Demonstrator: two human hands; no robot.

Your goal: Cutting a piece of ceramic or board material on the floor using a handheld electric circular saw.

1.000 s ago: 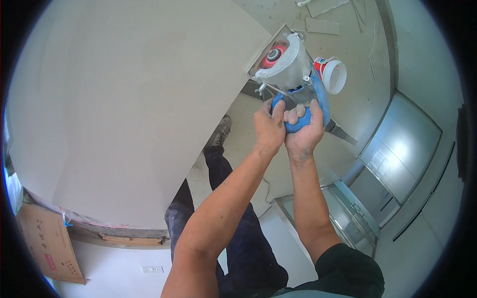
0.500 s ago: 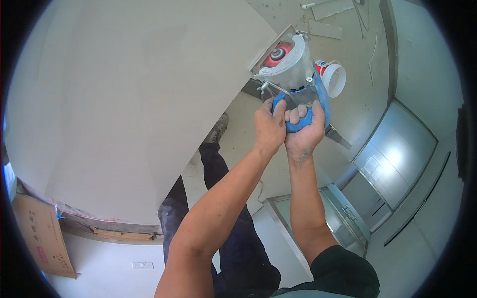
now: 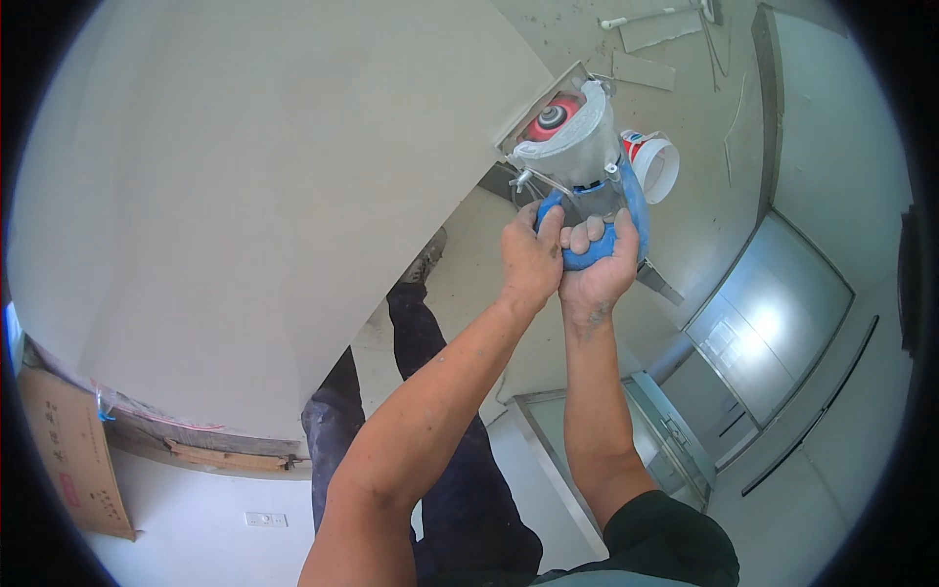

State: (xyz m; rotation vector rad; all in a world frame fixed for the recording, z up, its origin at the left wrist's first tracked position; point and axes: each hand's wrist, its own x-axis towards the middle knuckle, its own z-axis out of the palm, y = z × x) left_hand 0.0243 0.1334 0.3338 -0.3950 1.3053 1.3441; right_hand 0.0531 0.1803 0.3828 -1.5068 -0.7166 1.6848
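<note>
Both hands hold a dusty power sander (image 3: 567,161) with a blue handle, a grey-white rounded shroud and a red part with a metal hub inside. My left hand (image 3: 531,256) is closed on the handle's left side, thumb upward. My right hand (image 3: 597,259) wraps the blue grip from below, its fingers curled over the bar. The two wrists nearly touch. At its far side, the sander's flat rectangular plate meets the slanting edge of a broad pale panel-like surface (image 3: 264,196). Whether the plate presses on that surface, I cannot tell.
Past the sander a white and red bucket (image 3: 657,168) lies tipped on the dusty floor (image 3: 690,127). Board offcuts (image 3: 644,71) are farther off. A cardboard sheet (image 3: 73,450) leans at lower left, near a wall socket (image 3: 265,519). A glazed frame (image 3: 675,435) stands right of my forearms.
The sander and both hands sit very slightly lower in the picture, and the surroundings have shifted a little with the view. My grip is the same.
</note>
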